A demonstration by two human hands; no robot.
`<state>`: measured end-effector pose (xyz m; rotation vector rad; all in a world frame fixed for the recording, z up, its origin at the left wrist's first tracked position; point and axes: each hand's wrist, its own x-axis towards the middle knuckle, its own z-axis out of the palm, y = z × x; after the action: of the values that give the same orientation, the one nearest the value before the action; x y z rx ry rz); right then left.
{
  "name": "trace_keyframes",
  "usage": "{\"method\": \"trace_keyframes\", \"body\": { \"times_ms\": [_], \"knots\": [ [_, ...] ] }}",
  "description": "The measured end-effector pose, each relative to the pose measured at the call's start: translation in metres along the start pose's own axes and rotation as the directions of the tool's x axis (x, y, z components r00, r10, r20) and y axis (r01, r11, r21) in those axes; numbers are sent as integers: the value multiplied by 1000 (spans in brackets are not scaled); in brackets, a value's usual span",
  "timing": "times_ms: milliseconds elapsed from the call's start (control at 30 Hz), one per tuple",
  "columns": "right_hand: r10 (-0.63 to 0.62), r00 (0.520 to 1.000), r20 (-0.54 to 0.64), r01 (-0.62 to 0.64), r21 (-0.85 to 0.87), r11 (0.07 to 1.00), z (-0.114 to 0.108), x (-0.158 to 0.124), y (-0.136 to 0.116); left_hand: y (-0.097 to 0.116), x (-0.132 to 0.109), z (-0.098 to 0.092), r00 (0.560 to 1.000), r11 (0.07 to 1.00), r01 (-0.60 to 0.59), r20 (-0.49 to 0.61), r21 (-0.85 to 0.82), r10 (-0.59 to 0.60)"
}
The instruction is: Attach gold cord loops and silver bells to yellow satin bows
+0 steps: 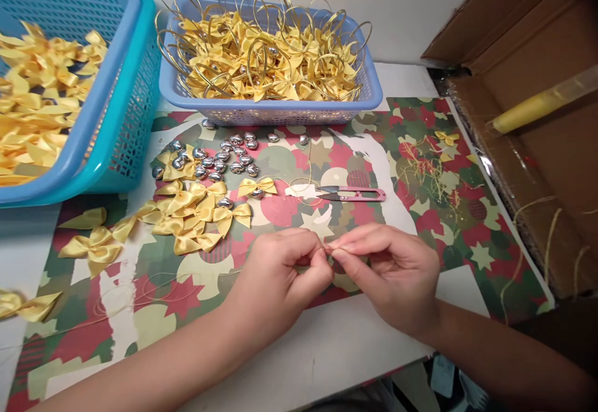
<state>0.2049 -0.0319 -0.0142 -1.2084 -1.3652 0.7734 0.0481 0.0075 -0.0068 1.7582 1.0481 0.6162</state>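
My left hand (pixel 287 275) and my right hand (pixel 390 275) meet at the front of the table, thumbs and forefingers pinched close together. Between the fingertips shows a tiny bit of what looks like thin yellow cord; its detail is hidden by the fingers. A length of that cord (pixel 228 273) runs out left of my left hand in loose loops. Just beyond the hands lie pink-handled thread snips (pixel 352 194) and a yellow ribbon bow (pixel 256 186) with a silver bell-like bead (pixel 257 194) at it. More yellow bows (pixel 189 215) are heaped left of my left hand.
Several shiny silver beads (pixel 228 156) lie behind the bows. A blue basket (pixel 280 110) at the back holds bows with gold wire hoops. Stacked baskets (pixel 133 88) with bows stand left. Cord scraps (pixel 425 162) lie right, near a cardboard box (pixel 523 194). Patterned paper (pixel 481 256) covers the table.
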Motion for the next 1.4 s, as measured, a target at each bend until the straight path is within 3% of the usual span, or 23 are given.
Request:
{"method": "trace_keyframes", "body": {
  "times_ms": [533,1400],
  "knots": [
    [-153,988,16,154,-100,983,-1,0,2,-2,-1,1,989,983,-131,-54,131,139],
    [-182,983,35,185,-122,975,-2,0,2,-2,-2,1,993,985,-99,-47,142,107]
  ]
}}
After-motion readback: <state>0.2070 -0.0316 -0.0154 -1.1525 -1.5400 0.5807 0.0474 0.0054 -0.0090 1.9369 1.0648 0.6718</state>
